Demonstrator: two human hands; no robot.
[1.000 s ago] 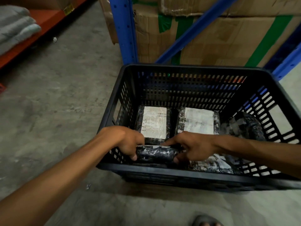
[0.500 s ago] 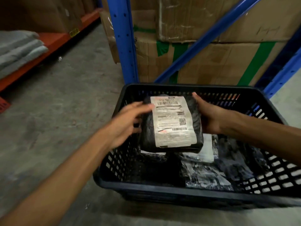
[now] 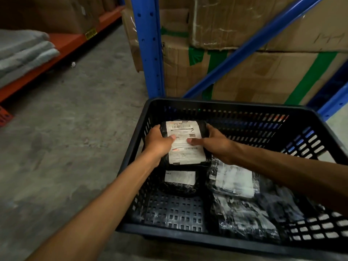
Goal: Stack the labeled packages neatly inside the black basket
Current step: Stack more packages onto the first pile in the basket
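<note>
Head view, and both hands are on one labeled package (image 3: 185, 143) at about eleven o'clock inside the black basket (image 3: 222, 239). Left hand (image 3: 159, 143) clamps its left edge, thumb laid on the white label; right hand (image 3: 216, 145) clamps the right edge, thumb on the label too. Fingers of both curl round the sides, closed on the parcel, label facing up. Top line of print looks like "310-BA", the rest with its barcodes too blurred to read.

Right beneath it sits a second package (image 3: 179, 180), its own white label peeking out at the near edge, writing unreadable. Over at three o'clock a third package (image 3: 234, 180) lies flat, label smeared by glare, and more black-wrapped parcels (image 3: 244, 217) crowd the five o'clock corner. Bare perforated basket floor shows at seven o'clock.

Around the basket: grey concrete floor (image 3: 66, 138) out at nine o'clock, a blue rack upright (image 3: 147, 46) at twelve, cardboard boxes (image 3: 263, 68) with green tape behind it, and folded grey cloth (image 3: 24, 51) on an orange shelf (image 3: 64, 44) at ten o'clock.
</note>
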